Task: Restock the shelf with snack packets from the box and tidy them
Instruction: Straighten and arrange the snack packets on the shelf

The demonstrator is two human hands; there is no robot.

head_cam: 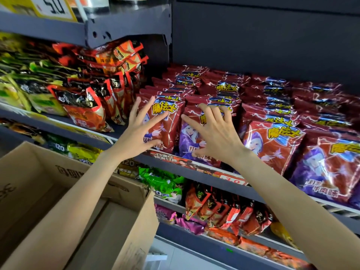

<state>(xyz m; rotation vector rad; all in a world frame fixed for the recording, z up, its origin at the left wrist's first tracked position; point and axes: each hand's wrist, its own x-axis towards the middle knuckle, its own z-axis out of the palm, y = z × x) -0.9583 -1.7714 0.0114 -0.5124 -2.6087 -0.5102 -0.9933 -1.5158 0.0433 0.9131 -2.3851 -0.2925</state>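
Head view: dark metal shelf (pixel 212 177) of red snack packets (pixel 272 141), cardboard box (pixel 124 227) below-left

Box (pixel 58 201) cut off at left & bottom edges; price tag (pixel 52 6) blurred.

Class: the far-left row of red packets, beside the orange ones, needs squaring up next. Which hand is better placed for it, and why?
Left. The left hand already rests spread on that row's front red packet, next to the orange packets. The right hand covers the neighbouring row.
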